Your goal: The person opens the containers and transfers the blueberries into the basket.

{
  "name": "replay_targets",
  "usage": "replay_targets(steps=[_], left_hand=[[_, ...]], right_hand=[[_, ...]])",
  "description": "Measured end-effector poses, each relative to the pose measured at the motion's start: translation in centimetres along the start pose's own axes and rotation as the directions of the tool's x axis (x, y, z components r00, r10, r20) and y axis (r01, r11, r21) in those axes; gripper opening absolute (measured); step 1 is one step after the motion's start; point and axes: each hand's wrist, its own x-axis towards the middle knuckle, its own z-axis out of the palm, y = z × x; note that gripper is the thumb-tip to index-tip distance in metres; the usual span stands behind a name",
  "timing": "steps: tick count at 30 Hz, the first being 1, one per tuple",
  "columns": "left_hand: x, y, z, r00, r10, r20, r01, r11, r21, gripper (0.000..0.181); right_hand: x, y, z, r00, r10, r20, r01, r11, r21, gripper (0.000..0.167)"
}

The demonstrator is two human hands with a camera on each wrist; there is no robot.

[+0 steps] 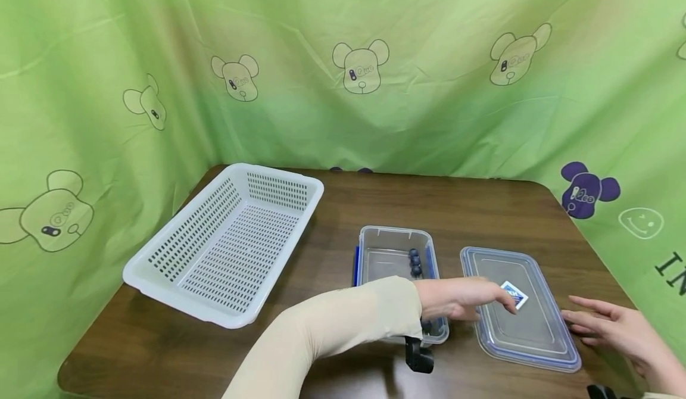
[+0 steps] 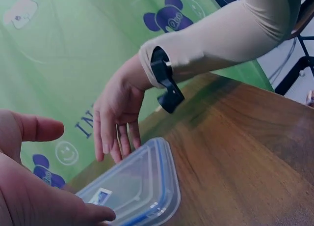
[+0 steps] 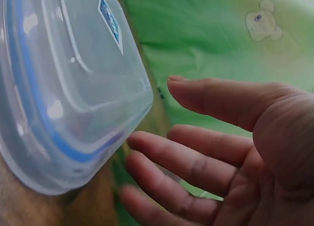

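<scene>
A clear plastic lid (image 1: pixel 527 333) with a blue seal and a small white-and-blue label (image 1: pixel 513 295) lies on the table at the right. My left hand (image 1: pixel 463 296) reaches across the front of the clear food box, its fingers over the lid's left edge near the label, holding nothing. At the lid's right edge is my right hand (image 1: pixel 616 330), palm inward with fingers extended. In the right wrist view its fingertips (image 3: pixel 140 140) are close to the lid's rim; contact is unclear. Inside the food box (image 1: pixel 396 230) are several small dark blue round things (image 1: pixel 415 262), resembling blueberries; my left arm hides part of it.
A white perforated plastic basket (image 1: pixel 243 241) stands at the left of the brown wooden table (image 1: pixel 343 208). A blue flap (image 1: pixel 356 266) shows along the box's left side. Green patterned cloth (image 1: pixel 300 119) hangs behind and beside the table.
</scene>
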Motion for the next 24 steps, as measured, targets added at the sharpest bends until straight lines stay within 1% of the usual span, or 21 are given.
replay_targets(steps=[1, 2, 3, 4, 5, 6, 8, 9, 10, 11, 13, 14, 16, 18, 19, 22, 24], left_hand=[[-0.2, 0.2, -0.1, 1.000, 0.004, 0.024, -0.004, 1.000, -0.024, 0.006], [-0.4, 0.3, -0.2, 0.999, 0.006, 0.044, -0.003, 0.999, -0.054, 0.004], [-0.6, 0.6, -0.4, 0.998, 0.004, 0.059, 0.000, 0.997, -0.081, 0.007], [-0.9, 0.8, -0.7, 0.997, 0.003, 0.073, 0.005, 0.994, -0.105, 0.018], [-1.3, 1.1, -1.0, 0.997, 0.005, 0.081, 0.005, 0.992, -0.127, 0.030], [-1.6, 1.5, -1.4, 0.996, 0.009, 0.085, 0.003, 0.990, -0.140, 0.040], [-2.4, 2.4, -2.6, 0.996, 0.025, 0.087, -0.012, 0.988, -0.153, 0.061], [-2.7, 2.9, -3.2, 0.996, 0.039, 0.085, -0.026, 0.988, -0.154, 0.065], [-3.1, 3.3, -4.0, 0.995, 0.059, 0.083, -0.046, 0.987, -0.152, 0.066], [-3.4, 3.8, -4.7, 0.994, 0.080, 0.080, -0.068, 0.987, -0.147, 0.064], [-3.9, 4.5, -6.4, 0.991, 0.112, 0.073, -0.100, 0.985, -0.140, 0.061], [-4.1, 4.7, -7.1, 0.990, 0.124, 0.069, -0.114, 0.985, -0.131, 0.058], [-4.3, 5.1, -8.5, 0.988, 0.141, 0.059, -0.135, 0.986, -0.098, 0.053], [-4.4, 5.3, -9.7, 0.988, 0.149, 0.050, -0.146, 0.988, -0.056, 0.047], [-4.4, 5.4, -10.2, 0.987, 0.152, 0.046, -0.151, 0.988, -0.029, 0.044], [-4.3, 5.5, -11.5, 0.988, 0.155, 0.029, -0.156, 0.986, 0.059, 0.038], [-4.2, 5.5, -12.4, 0.989, 0.150, 0.008, -0.150, 0.981, 0.120, 0.037]], right_hand=[[-0.1, -0.4, 0.3, 0.997, 0.009, -0.075, -0.015, 0.997, -0.076, 0.055], [-0.2, -0.7, 0.6, 0.990, 0.009, -0.138, -0.029, 0.990, -0.139, 0.055], [-0.2, -1.1, 0.9, 0.984, 0.000, -0.179, -0.031, 0.985, -0.170, 0.055], [-0.2, -1.4, 1.2, 0.979, -0.026, -0.201, -0.012, 0.983, -0.186, 0.055], [-0.1, -1.8, 1.5, 0.975, -0.055, -0.214, 0.015, 0.983, -0.183, 0.055], [0.0, -2.1, 1.9, 0.972, -0.090, -0.218, 0.056, 0.986, -0.156, 0.055], [0.4, -2.9, 2.6, 0.967, -0.151, -0.205, 0.146, 0.989, -0.039, 0.054], [0.6, -3.2, 3.1, 0.964, -0.184, -0.191, 0.194, 0.980, 0.036, 0.053], [0.9, -3.6, 3.6, 0.961, -0.216, -0.171, 0.236, 0.966, 0.106, 0.052], [1.2, -3.9, 4.2, 0.958, -0.245, -0.149, 0.269, 0.947, 0.176, 0.051], [1.8, -4.4, 5.4, 0.950, -0.299, -0.089, 0.312, 0.904, 0.291, 0.050], [2.0, -4.6, 6.0, 0.945, -0.324, -0.051, 0.322, 0.891, 0.321, 0.050], [2.4, -4.8, 7.3, 0.931, -0.364, 0.033, 0.329, 0.875, 0.355, 0.051], [2.7, -5.1, 8.6, 0.916, -0.383, 0.115, 0.317, 0.871, 0.374, 0.051], [2.9, -5.2, 9.3, 0.911, -0.382, 0.155, 0.303, 0.875, 0.377, 0.052], [3.2, -5.4, 11.2, 0.901, -0.362, 0.241, 0.265, 0.897, 0.354, 0.052], [3.3, -5.6, 12.4, 0.899, -0.334, 0.283, 0.234, 0.913, 0.334, 0.052]])
